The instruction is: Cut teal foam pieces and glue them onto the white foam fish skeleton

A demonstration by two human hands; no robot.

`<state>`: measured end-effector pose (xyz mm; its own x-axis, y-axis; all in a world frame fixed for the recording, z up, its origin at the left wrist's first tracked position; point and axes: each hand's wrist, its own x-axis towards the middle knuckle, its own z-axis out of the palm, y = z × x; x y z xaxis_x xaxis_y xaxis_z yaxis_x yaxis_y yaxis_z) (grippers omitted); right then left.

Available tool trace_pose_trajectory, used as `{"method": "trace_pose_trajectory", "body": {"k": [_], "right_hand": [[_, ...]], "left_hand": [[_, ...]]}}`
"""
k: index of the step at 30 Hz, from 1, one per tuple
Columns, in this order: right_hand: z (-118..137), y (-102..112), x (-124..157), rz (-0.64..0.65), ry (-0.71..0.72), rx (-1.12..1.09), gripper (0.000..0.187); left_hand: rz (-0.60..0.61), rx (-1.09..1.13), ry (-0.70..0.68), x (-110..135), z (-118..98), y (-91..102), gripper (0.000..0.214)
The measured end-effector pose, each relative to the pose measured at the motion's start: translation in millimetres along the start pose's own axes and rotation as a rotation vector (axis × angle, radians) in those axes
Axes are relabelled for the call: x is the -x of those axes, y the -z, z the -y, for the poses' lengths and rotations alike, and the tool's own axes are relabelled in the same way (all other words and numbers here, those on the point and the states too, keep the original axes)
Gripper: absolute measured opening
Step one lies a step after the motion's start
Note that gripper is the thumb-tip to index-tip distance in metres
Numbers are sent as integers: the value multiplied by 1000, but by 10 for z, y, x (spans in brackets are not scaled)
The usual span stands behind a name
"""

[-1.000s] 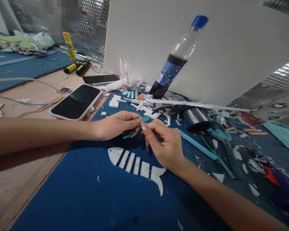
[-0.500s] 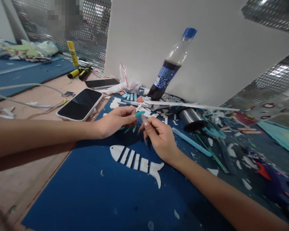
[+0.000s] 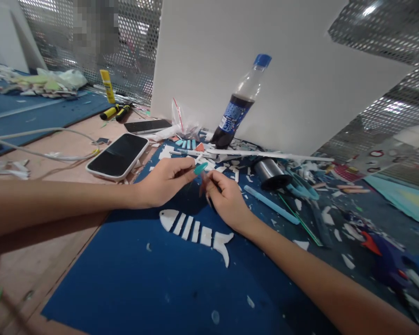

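My left hand [image 3: 165, 180] pinches a small teal foam piece [image 3: 200, 168] between thumb and fingertips, just above the blue cutting mat [image 3: 132, 279]. My right hand [image 3: 225, 200] is right beside it, fingers curled in toward the teal piece; what it grips, if anything, is hidden. Below both hands a white foam fish skeleton [image 3: 195, 232] lies flat on the mat, made of a head, several rib strips and a tail.
A cola bottle [image 3: 236, 108] leans against a white board [image 3: 265, 70]. A phone [image 3: 118, 155] and a second dark device [image 3: 147, 125] lie left. Foam scraps, a metal cylinder [image 3: 273, 173], scissors [image 3: 302, 190], a light-blue strip [image 3: 270, 204] and a glue stick [image 3: 107, 86] surround the mat.
The view has tilted, so everything sits lower and nearer the centre. My left hand has lifted the teal piece slightly, and my right hand's fingers have curled closer to it.
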<state>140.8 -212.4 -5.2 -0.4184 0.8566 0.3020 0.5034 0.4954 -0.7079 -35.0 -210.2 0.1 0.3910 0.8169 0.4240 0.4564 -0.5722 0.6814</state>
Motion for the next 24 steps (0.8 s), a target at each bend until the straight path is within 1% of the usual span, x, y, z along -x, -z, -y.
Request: {"method": "trace_pose_trajectory", "body": {"k": [3,5,12,16,20,22,24], "right_hand": [[-9,2,-6,35,-19,-13,29],[-17,-1,-7,50,-26,-31,30],[-47,-21,-5,44,-16,-115,32],[-52,-36,-4,46,-39,-218,38],[-76,-43,0,56,-11,-281,35],[-79,-36,2,56,2,-283,35],[-70,-24,2,53,-15,-284,35]], "left_hand": [[4,-97,-75,12,-12,2,28],[23,-127,-86,10,-12,-2,26],[65,-145,21,-17,-35,-16,22],[66,-128,4,-16,-47,-14,21],[70,-112,-5,-4,-43,-5,21],[44,-90,18,1,-30,-6,21],[12,-55,50,3,-12,-9,21]]}}
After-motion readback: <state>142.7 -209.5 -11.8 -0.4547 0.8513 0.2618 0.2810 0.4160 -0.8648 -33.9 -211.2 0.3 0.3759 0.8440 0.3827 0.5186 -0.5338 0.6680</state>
